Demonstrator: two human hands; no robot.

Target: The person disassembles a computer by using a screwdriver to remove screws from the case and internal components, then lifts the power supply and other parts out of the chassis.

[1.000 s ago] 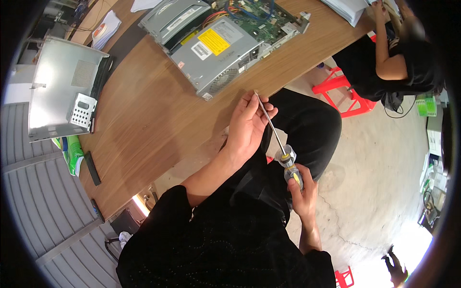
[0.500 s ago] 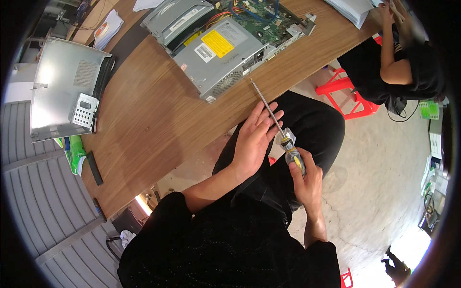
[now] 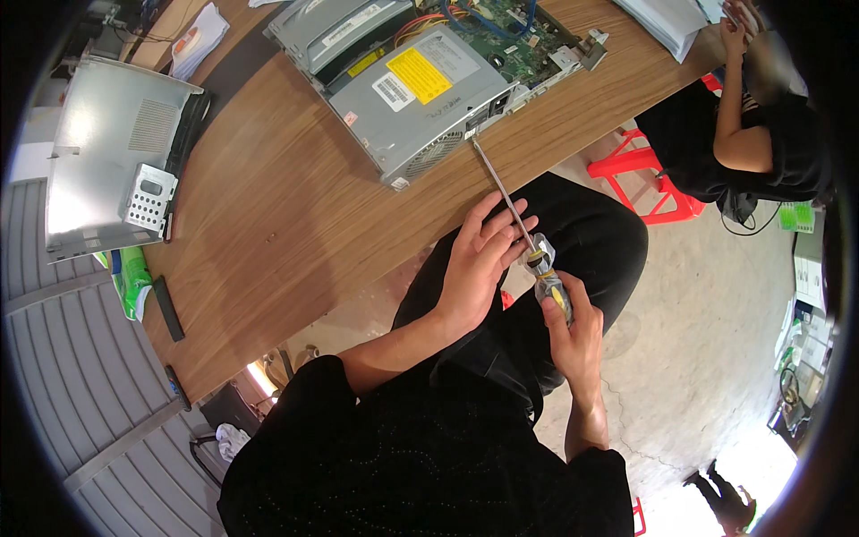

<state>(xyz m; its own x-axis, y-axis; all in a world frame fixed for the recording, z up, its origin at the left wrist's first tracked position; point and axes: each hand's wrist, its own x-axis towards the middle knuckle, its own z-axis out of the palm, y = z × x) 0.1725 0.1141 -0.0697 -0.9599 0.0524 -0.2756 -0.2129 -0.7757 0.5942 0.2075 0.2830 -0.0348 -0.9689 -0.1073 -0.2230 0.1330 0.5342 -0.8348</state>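
Observation:
My right hand (image 3: 577, 340) is closed round the clear and yellow handle of a long screwdriver (image 3: 551, 288). The shaft slants up and left, its tip by the lower edge of a grey metal power supply (image 3: 420, 112) with a yellow label. That unit sits in an opened computer case (image 3: 304, 34), beside a green circuit board (image 3: 514, 58) and coloured wires. My left hand (image 3: 472, 277) lies open, palm up and fingers spread, with the shaft crossing its fingertips. Whether the tip touches the case, I cannot tell.
The wooden table (image 3: 268, 188) curves away to the left, where a metal cover panel (image 3: 98, 161) lies. A green packet (image 3: 134, 277) and a dark bar (image 3: 168, 309) are at its left edge. A seated person (image 3: 747, 148) and red stool (image 3: 640, 174) are at right.
The screwdriver's tip has come up closer to the power supply's edge, and both hands have shifted slightly to the right. The view has also moved a little.

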